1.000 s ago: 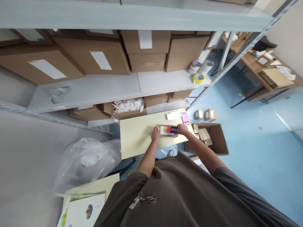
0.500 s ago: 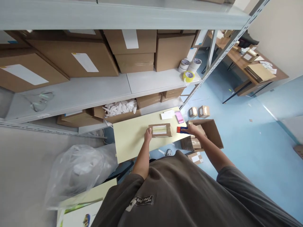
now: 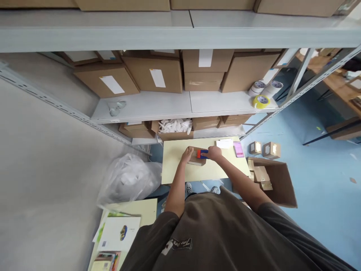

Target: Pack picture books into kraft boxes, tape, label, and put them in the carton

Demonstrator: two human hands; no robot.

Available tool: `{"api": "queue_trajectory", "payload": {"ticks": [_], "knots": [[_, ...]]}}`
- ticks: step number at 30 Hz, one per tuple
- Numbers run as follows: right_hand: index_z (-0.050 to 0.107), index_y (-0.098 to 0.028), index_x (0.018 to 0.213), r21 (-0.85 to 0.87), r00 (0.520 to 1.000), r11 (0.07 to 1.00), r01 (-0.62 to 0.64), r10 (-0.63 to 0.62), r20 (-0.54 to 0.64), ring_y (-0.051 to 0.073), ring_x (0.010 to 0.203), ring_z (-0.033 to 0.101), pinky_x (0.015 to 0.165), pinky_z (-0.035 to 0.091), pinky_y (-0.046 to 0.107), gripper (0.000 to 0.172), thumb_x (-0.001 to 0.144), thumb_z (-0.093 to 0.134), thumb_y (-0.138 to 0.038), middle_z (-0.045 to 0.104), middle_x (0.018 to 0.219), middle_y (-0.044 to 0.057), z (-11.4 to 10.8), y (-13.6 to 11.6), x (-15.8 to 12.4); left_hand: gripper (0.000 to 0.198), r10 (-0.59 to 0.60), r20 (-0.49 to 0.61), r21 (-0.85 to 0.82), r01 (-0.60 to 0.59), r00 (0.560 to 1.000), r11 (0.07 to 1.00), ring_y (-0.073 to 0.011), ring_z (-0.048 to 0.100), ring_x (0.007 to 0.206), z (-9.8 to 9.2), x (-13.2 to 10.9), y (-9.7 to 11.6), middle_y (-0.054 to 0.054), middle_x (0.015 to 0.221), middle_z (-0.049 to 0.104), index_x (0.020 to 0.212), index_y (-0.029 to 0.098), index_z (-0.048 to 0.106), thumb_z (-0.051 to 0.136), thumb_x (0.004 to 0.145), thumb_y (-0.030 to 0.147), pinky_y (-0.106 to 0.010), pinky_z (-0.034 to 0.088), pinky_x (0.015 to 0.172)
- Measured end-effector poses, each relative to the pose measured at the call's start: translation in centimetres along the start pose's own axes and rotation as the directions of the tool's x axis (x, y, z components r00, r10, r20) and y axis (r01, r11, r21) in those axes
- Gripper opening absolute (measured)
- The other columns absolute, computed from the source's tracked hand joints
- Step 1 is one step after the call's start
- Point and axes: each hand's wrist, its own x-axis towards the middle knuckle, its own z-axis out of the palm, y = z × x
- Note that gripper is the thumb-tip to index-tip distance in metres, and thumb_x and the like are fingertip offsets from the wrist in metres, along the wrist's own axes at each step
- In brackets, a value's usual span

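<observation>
Box of brown card sits on the pale counter, right under both my hands. Left hand presses its near end, grip flat on the card. Right hand clenches a red-and-blue tape dispenser on the box top.

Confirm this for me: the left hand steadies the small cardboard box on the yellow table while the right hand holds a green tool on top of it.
One detail is wrong. In the head view the tool in the right hand is red and blue, not green. The rest holds: the left hand steadies the small cardboard box on the yellow table.
</observation>
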Motion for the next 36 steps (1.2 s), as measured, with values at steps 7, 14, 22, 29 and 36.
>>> {"api": "queue_trajectory", "payload": {"ticks": [7,14,22,29,36], "knots": [[0.075,-0.013,0.123,0.002,0.999,1.0,-0.027,0.027,0.021,0.032,0.112,0.074,0.087,0.056,0.032,0.066,0.092,0.071,-0.071,0.077,0.119,0.021,-1.2,-0.2,0.1,0.064,-0.042,-0.097,0.019,0.044,0.994,0.999,-0.0263,0.068,0.132,3.7,-1.7,2.0,-0.012,0.145,0.071,0.162,0.023,0.046,0.047,0.108,0.057,-0.038,0.051,0.111],[0.08,-0.014,0.112,0.118,0.998,0.991,-0.064,0.066,-0.015,0.034,0.11,0.075,0.089,0.056,0.035,0.074,0.086,0.069,-0.082,0.078,0.114,0.023,0.7,10.8,-2.3,0.062,-0.026,-0.078,0.156,0.038,0.997,0.987,-0.0262,0.068,0.132,10.5,-3.1,3.8,-0.013,0.147,0.069,0.165,0.02,0.042,0.041,0.111,0.051,-0.036,0.053,0.109],[0.078,-0.008,0.119,0.123,0.974,0.966,-0.227,0.227,0.014,0.037,0.112,0.074,0.091,0.056,0.036,0.075,0.084,0.078,-0.075,0.077,0.115,0.027,2.3,23.4,-4.6,0.062,-0.037,-0.077,0.259,0.056,0.996,0.964,-0.0268,0.064,0.138,11.9,-3.2,4.2,-0.013,0.153,0.065,0.166,0.019,0.039,0.04,0.112,0.05,-0.034,0.051,0.11],[0.077,-0.007,0.123,0.207,0.978,0.956,-0.209,0.203,0.048,0.037,0.118,0.072,0.097,0.054,0.042,0.046,0.098,0.071,-0.045,0.076,0.119,0.029,8.4,15.3,-0.4,0.066,-0.028,-0.066,0.34,0.049,0.997,0.939,-0.0273,0.065,0.137,11.5,-3.4,3.8,-0.016,0.151,0.066,0.167,0.015,0.038,0.038,0.112,0.053,-0.033,0.053,0.109],[0.068,-0.009,0.139,0.335,0.927,0.864,-0.375,0.36,0.108,0.035,0.124,0.07,0.103,0.05,0.045,0.049,0.108,0.05,-0.042,0.073,0.13,0.029,14.1,15.7,0.4,0.067,-0.044,-0.1,0.403,0.081,0.994,0.912,-0.0256,0.061,0.143,11.5,-3.3,4.2,-0.016,0.158,0.06,0.166,0.017,0.039,0.034,0.112,0.057,-0.032,0.05,0.114]]}}
